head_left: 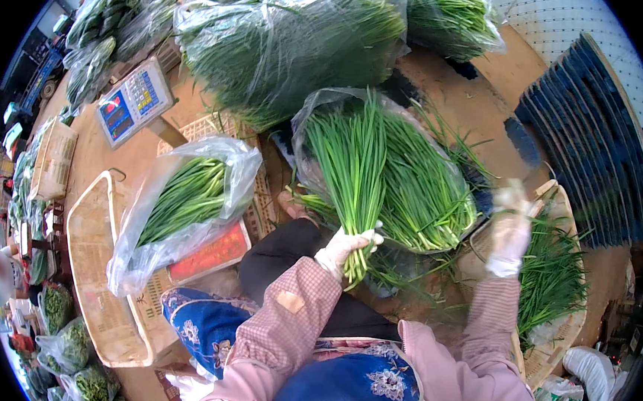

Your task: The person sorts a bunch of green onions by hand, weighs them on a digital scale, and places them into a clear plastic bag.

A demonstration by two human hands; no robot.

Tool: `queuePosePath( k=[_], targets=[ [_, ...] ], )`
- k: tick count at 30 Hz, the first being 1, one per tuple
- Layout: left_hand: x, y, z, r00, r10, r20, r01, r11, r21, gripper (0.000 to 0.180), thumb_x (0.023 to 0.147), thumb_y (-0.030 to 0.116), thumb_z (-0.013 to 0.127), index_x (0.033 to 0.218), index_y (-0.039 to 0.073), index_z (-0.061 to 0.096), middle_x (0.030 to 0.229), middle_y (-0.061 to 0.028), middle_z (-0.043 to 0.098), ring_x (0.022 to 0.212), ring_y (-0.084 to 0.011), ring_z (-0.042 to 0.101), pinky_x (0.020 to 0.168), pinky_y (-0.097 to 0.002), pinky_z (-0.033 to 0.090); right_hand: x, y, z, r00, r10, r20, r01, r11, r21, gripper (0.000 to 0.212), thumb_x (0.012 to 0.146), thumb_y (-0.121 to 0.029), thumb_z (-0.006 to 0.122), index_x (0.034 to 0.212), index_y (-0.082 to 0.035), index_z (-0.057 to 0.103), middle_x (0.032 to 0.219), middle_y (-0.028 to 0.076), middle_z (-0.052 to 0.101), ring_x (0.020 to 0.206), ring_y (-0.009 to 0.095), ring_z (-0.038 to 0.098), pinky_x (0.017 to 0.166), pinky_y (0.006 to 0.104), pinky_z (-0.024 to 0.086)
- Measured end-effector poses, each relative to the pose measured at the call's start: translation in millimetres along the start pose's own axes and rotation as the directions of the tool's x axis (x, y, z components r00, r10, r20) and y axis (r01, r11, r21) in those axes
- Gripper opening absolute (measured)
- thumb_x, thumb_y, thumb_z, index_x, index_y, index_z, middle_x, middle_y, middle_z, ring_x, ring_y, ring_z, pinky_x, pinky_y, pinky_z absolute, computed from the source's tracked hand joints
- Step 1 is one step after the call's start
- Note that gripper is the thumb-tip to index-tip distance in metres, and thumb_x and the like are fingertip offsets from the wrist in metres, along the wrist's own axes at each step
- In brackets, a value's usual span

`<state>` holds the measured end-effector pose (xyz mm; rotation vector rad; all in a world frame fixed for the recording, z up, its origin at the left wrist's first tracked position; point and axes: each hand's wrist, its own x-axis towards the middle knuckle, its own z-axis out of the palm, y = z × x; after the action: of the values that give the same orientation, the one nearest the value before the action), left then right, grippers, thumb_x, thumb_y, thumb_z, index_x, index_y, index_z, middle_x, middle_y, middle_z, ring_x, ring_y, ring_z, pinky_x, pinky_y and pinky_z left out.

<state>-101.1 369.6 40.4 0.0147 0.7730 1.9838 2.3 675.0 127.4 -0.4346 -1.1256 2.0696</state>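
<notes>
My left hand (349,248), in a white glove, is closed around the lower stems of a bunch of garlic chives (354,161). The long green leaves point away from me, over an open clear plastic bag. More garlic chives (421,186) lie in that bag, just right of the held bunch. My right hand (509,224), gloved too, is smeared by motion above the left edge of a basket. Its fingers are too blurred to read, and whether they hold anything is unclear. Loose green leaves (547,278) fill the basket beside it.
On my left, a clear bag of chives (187,195) rests on a scale platform near its display (132,102). A cream crate (103,283) stands farther left. Large bagged bundles (292,46) lie ahead. Stacked dark blue slatted panels (590,144) stand at the right.
</notes>
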Motion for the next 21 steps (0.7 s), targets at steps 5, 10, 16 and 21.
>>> queuePosePath(
  k=[5, 10, 16, 21],
  targets=[
    [-6.7, -0.8, 17.6, 0.982, -0.077, 0.172, 0.088, 0.994, -0.061, 0.056, 0.072, 0.007, 0.069, 0.12, -0.003, 0.042, 0.085, -0.0109, 0.06, 0.079, -0.0221, 0.06, 0.082, -0.0383, 0.05, -21.6, -47.6, -9.7, 0.975, 0.153, 0.159, -0.161, 0.986, 0.039, 0.076, 0.084, -0.051, 0.05, 0.131, 0.005, 0.031, 0.117, 0.019, 0.053, 0.099, 0.018, 0.059, 0.08, 0.0271, 0.05],
    [-21.0, 2.2, 23.5, 0.978, -0.102, 0.181, 0.093, 0.994, 0.058, 0.052, 0.073, 0.012, 0.071, 0.117, -0.002, 0.047, 0.085, -0.0122, 0.06, 0.07, -0.0185, 0.059, 0.061, -0.0278, 0.049, -35.8, -14.2, 69.4, 0.924, 0.288, 0.25, -0.144, 0.871, -0.47, 0.038, 0.092, -0.023, 0.048, 0.122, 0.001, 0.048, 0.113, 0.013, 0.058, 0.091, 0.016, 0.062, 0.08, 0.0262, 0.048],
    [-29.2, 4.1, 23.1, 0.97, -0.145, 0.193, 0.085, 0.954, 0.289, 0.048, 0.07, 0.015, 0.073, 0.111, 0.001, 0.051, 0.088, -0.0144, 0.062, 0.07, -0.0189, 0.061, 0.061, -0.0296, 0.05, -0.9, 22.4, 124.2, 0.822, 0.074, 0.565, 0.379, 0.67, -0.638, 0.035, 0.089, -0.001, 0.042, 0.124, 0.002, 0.045, 0.115, 0.013, 0.058, 0.101, 0.016, 0.057, 0.085, 0.026, 0.044],
    [-37.5, 8.7, 16.8, 0.965, -0.139, 0.222, 0.077, 0.96, 0.268, 0.046, 0.071, 0.015, 0.073, 0.11, 0.001, 0.053, 0.09, -0.0142, 0.063, 0.072, -0.019, 0.061, 0.062, -0.0303, 0.051, 2.7, 24.9, 131.1, 0.865, 0.262, 0.428, 0.257, 0.501, -0.826, 0.041, 0.089, -0.018, 0.051, 0.124, 0.003, 0.045, 0.113, 0.016, 0.058, 0.1, 0.018, 0.058, 0.083, 0.0276, 0.045]
  ],
)
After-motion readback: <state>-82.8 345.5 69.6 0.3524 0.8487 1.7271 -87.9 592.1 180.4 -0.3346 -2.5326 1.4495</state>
